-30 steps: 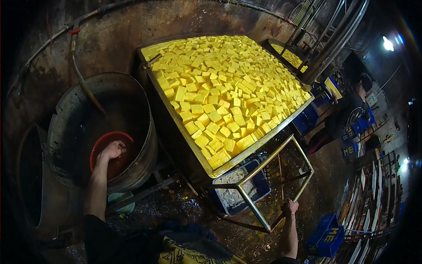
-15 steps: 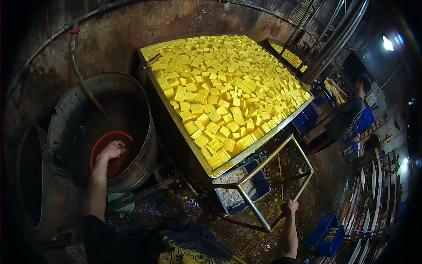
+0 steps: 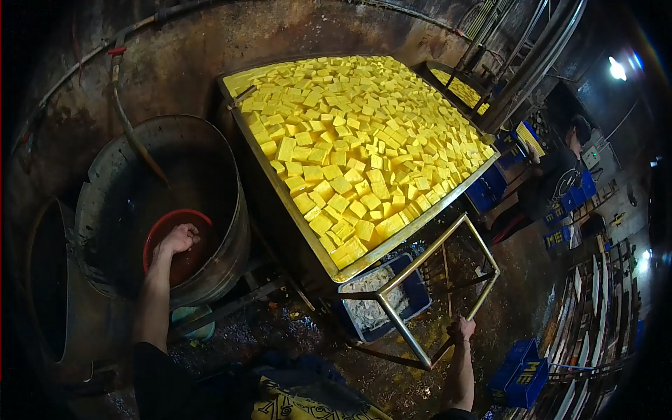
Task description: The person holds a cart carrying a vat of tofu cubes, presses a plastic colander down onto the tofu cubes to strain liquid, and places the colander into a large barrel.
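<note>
My left hand (image 3: 181,239) reaches over a red basin (image 3: 157,234) inside a large dark metal drum (image 3: 234,241). Its fingers look curled, and whatever lies under them is hidden. My right hand (image 3: 465,328) is wrapped round the lower right bar of a tubular metal frame (image 3: 404,336). That frame stands in front of a wide vat (image 3: 420,232), which is heaped with yellow blocks (image 3: 350,157). Below the vat's corner is a blue tub (image 3: 418,297) with pale wet pieces (image 3: 374,308).
A hose (image 3: 126,119) hangs into the drum. Beyond the vat, a co-worker (image 3: 553,182) handles a blue crate (image 3: 530,138). More blue crates (image 3: 518,374) stand on the wet floor at right, beside long slats (image 3: 595,315). Behind the vat sits another container of yellow pieces (image 3: 458,89).
My two hands, the basin and the frame stay where they were. At right, the co-worker has shifted posture, and the blue crate near their hands shows more plainly, tilted.
</note>
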Demonstrator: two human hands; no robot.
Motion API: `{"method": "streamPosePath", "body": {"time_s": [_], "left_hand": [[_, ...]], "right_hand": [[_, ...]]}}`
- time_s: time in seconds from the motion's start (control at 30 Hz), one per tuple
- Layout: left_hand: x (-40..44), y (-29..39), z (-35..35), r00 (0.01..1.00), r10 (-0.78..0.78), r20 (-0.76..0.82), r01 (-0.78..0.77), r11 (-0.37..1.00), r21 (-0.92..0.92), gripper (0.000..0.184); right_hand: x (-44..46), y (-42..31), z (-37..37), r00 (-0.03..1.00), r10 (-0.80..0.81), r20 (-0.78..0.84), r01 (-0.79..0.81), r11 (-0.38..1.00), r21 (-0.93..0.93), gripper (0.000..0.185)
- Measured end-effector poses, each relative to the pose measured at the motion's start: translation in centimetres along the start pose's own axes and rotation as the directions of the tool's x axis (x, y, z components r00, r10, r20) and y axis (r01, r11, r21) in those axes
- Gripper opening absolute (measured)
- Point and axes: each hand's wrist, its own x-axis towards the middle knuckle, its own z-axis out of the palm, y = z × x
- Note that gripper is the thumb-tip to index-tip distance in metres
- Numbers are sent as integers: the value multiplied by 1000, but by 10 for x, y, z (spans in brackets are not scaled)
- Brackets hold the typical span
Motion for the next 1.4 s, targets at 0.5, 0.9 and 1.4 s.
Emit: {"method": "streamPosePath", "body": {"time_s": [0.5, 0.9, 1.4], "left_hand": [[3, -5, 1, 1000, 7, -10, -7, 1000, 19, 31], [1, 0, 0, 1000, -5, -4, 5, 1000, 13, 32], [-3, 5, -1, 1000, -15, 4, 15, 1000, -3, 31]], "right_hand": [[-13, -14, 1, 1000, 5, -6, -5, 1000, 28, 19], [-15, -20, -1, 1000, 1, 0, -1, 1000, 0, 17], [3, 4, 3, 1000, 26, 18, -27, 998, 59, 18]]}}
